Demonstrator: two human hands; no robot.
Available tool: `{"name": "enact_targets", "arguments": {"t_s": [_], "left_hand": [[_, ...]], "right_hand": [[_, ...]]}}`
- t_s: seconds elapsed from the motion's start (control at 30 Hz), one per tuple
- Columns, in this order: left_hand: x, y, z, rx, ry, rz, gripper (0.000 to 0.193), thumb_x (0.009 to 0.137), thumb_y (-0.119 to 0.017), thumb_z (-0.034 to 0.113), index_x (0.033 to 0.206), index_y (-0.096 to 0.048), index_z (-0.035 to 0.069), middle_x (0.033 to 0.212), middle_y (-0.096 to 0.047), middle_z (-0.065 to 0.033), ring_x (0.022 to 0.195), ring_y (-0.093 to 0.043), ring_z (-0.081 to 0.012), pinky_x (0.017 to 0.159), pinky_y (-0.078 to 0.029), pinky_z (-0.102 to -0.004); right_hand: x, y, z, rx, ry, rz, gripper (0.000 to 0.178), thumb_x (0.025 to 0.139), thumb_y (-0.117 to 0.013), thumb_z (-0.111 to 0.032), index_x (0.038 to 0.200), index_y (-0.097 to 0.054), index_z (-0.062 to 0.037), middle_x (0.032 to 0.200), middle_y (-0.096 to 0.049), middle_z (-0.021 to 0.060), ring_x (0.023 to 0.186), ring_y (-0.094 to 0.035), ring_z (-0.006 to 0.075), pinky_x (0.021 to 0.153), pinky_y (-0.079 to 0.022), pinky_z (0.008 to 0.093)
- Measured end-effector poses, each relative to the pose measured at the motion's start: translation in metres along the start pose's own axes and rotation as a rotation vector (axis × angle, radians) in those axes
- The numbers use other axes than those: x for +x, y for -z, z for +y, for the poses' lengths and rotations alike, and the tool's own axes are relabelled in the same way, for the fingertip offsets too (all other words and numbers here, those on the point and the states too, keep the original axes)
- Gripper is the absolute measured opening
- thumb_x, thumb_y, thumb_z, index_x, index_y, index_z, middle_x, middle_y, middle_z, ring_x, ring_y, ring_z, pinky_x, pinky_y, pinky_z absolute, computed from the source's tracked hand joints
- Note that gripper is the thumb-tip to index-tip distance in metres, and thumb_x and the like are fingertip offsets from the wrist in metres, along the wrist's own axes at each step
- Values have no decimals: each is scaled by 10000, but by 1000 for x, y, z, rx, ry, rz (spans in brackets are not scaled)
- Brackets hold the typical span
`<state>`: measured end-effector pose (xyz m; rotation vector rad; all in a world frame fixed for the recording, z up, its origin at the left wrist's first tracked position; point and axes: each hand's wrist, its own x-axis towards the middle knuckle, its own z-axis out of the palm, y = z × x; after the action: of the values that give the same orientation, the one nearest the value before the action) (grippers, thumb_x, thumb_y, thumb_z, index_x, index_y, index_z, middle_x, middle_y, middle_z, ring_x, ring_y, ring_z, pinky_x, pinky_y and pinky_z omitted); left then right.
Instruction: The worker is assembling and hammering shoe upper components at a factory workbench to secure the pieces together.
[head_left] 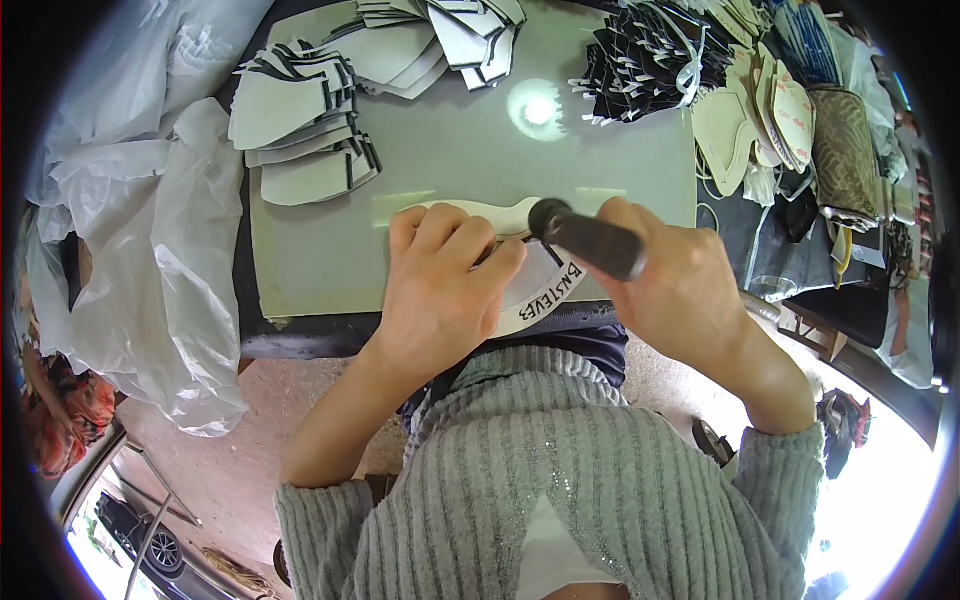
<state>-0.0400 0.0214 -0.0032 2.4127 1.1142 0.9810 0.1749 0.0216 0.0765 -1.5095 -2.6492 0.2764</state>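
My right hand (672, 285) is wrapped round a hammer (590, 238). Its dark head sits over the far edge of a white curved piece (500, 216), which looks like a cut shoe part; whether they touch I cannot tell. The hammer's handle end (762, 306) sticks out behind my wrist. With its fingers bent and closed, my left hand (440, 275) holds that piece down at the table's near edge. A curved white band with dark lettering (545, 302) shows between my hands, nearest me. My left fingers hide part of the work.
Stacks of white, black-edged pieces (290, 110) lie at the far left of the grey-green board (440, 150), with more stacks (420, 45) behind. A pile of black pieces (645, 65) and cream-coloured parts (740, 125) sit at right. Plastic sheeting (180, 250) hangs at left.
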Motion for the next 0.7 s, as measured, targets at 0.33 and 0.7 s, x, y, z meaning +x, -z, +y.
{"name": "enact_targets", "arguments": {"t_s": [0.33, 0.7], "left_hand": [[2, -1, -1, 4, -14, -6, 212, 717, -706, 37, 921, -702, 98, 777, -536, -7, 806, -539, -222, 804, -361, -390], [0, 9, -13, -88, -40, -17, 258, 709, -693, 36, 964, -681, 66, 889, -597, -35, 833, -579, -247, 767, -434, -382]], "right_hand": [[0, -9, 6, -42, -41, -185, 324, 968, -585, -333, 866, -509, -35, 621, -600, 97, 501, -629, 288, 446, -488, 379], [1, -15, 9, -66, -92, -245, 287, 956, -610, -318, 956, -515, -47, 729, -617, 104, 541, -631, 309, 465, -480, 399]]}}
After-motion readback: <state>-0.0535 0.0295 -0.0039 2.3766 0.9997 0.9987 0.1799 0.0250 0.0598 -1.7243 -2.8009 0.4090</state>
